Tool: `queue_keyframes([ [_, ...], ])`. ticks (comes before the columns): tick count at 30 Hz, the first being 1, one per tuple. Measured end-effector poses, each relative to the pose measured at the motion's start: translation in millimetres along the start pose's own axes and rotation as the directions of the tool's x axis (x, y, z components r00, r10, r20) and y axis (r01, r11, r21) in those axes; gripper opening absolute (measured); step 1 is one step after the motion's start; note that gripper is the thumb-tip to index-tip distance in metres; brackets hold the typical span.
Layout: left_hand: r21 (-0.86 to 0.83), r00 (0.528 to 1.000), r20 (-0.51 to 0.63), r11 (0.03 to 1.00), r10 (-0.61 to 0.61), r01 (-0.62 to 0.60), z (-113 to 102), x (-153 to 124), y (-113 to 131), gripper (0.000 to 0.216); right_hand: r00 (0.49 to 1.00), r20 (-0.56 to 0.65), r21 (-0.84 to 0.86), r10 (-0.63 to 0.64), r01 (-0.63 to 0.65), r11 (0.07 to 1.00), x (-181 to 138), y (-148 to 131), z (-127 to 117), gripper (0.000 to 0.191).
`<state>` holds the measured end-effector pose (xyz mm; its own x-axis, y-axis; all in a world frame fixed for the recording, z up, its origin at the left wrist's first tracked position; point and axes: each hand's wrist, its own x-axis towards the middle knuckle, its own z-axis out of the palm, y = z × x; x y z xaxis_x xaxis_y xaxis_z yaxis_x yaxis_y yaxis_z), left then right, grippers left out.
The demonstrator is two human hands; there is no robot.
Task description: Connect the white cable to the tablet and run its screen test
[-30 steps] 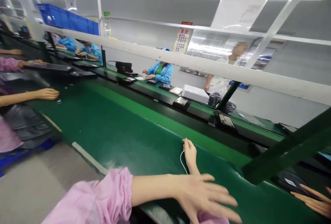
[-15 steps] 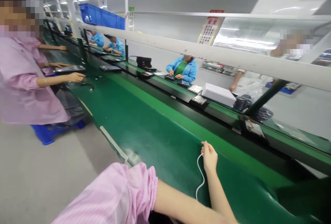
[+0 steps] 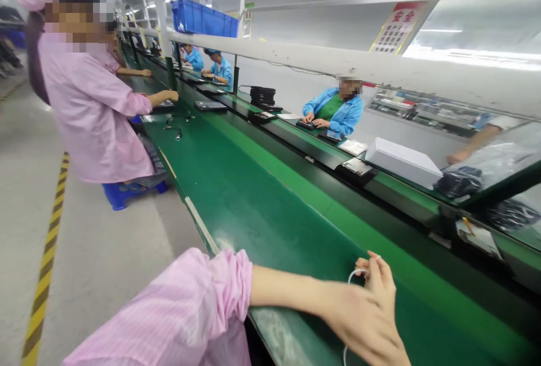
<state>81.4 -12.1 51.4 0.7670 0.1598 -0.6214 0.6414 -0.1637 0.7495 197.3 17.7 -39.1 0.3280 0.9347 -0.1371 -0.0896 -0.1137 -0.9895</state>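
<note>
My right hand (image 3: pixel 382 284) is closed in a pinch on a thin white cable (image 3: pixel 351 277), just above the green work surface (image 3: pixel 249 197). The cable loops out left of the fingers, and its lower part passes behind my other hand and shows again at the bottom edge. Crossing in front of my right wrist is my left hand (image 3: pixel 359 318), blurred, its back towards me and its fingers pointing down to the right. Whether those fingers hold anything is hidden.
A co-worker in pink (image 3: pixel 93 106) sits on a blue stool (image 3: pixel 116 195) at left, near small dark cables (image 3: pixel 177 132). Beyond a raised divider, a person in blue (image 3: pixel 333 109) handles a device. A white box (image 3: pixel 403 162) and dark trays (image 3: pixel 355 170) stand along the far line.
The view has swung left. My left hand has come into view over my right wrist. My right hand keeps its pinch on the white cable, whose loop now sits closer to the fingers.
</note>
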Motion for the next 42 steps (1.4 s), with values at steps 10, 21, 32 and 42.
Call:
queue_keyframes([
  [10,0.747,0.593,-0.627,0.606,0.505,0.273,-27,28,-78,0.023,0.993,-0.088,0.019,-0.081,0.083,0.996,9,9,0,0.053],
  [21,0.713,0.644,-0.649,0.619,0.405,0.33,-20,36,-82,0.028,0.972,0.029,-0.037,-0.232,0.233,0.972,-7,-16,13,0.042],
  [32,0.749,0.707,-0.606,0.561,0.364,0.353,-18,49,-90,0.031,0.803,0.374,-0.311,-0.464,0.58,0.753,-25,-40,30,0.011],
  [42,0.775,0.732,-0.579,0.523,0.36,0.355,-18,38,-84,0.025,0.704,0.5,-0.348,-0.503,0.696,0.628,-28,-44,36,0.016],
])
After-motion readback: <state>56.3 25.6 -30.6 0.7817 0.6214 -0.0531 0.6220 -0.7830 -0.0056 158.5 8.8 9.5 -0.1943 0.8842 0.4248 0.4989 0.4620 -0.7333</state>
